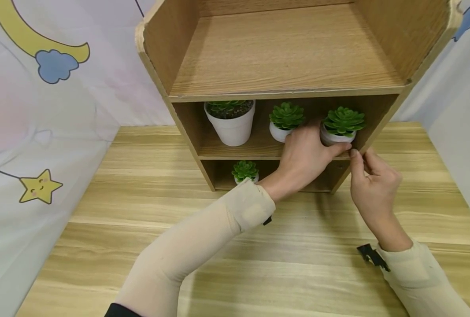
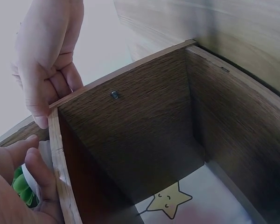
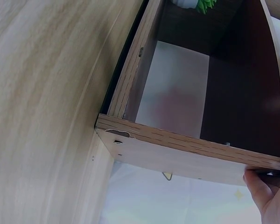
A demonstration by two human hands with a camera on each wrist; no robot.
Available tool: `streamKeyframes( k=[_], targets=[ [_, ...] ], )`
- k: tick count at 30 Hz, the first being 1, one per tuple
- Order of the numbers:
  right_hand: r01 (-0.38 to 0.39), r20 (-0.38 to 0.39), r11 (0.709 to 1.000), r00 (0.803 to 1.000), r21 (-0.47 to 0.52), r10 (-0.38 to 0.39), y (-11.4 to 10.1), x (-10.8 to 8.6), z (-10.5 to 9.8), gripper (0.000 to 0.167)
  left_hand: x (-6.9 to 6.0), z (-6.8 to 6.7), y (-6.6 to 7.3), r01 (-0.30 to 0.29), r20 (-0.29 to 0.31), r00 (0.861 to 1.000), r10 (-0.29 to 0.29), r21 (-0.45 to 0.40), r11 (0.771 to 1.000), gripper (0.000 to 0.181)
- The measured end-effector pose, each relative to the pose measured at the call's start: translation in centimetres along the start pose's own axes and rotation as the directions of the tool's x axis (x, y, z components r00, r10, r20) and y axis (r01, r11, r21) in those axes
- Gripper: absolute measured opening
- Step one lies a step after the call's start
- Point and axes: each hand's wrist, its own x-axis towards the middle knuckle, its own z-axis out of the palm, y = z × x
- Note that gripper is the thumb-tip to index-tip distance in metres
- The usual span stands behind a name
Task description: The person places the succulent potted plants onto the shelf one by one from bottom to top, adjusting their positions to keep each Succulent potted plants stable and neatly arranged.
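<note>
My left hand (image 1: 304, 147) curls round the white pot of a green potted succulent (image 1: 343, 123) at the right end of the shelf's middle level. The thumb lies across the pot's front, low down; in the left wrist view its fingers partly hide the pot. My right hand (image 1: 375, 180) is at the right side panel of the wooden shelf unit (image 1: 286, 94), thumb at the front edge and bent fingers against the outer face. A second small potted succulent (image 1: 286, 119) stands just left of my left hand, partly covered by it.
A larger white pot (image 1: 231, 125) with a green plant stands at the middle level's left. On the bottom level sits another small succulent (image 1: 245, 171), partly behind my left forearm. The shelf unit stands on a wood-grain table (image 1: 139, 198), with printed cloth (image 1: 76, 132) around it.
</note>
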Motion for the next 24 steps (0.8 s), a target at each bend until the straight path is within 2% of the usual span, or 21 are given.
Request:
streamKeyframes(
  k=[16,24],
  targets=[
    [0.001,0.013,1.0,1.0,-0.002,-0.001,-0.85,0.2,-0.1,0.017,-0.1,-0.26,0.06,0.001,0.009,1.0,-0.001,0.019,1.0,0.052],
    [-0.014,0.022,1.0,1.0,-0.004,0.014,-0.14,-0.09,-0.25,0.017,-0.53,-0.43,0.05,-0.009,0.002,1.0,0.009,0.001,1.0,0.051]
  ],
)
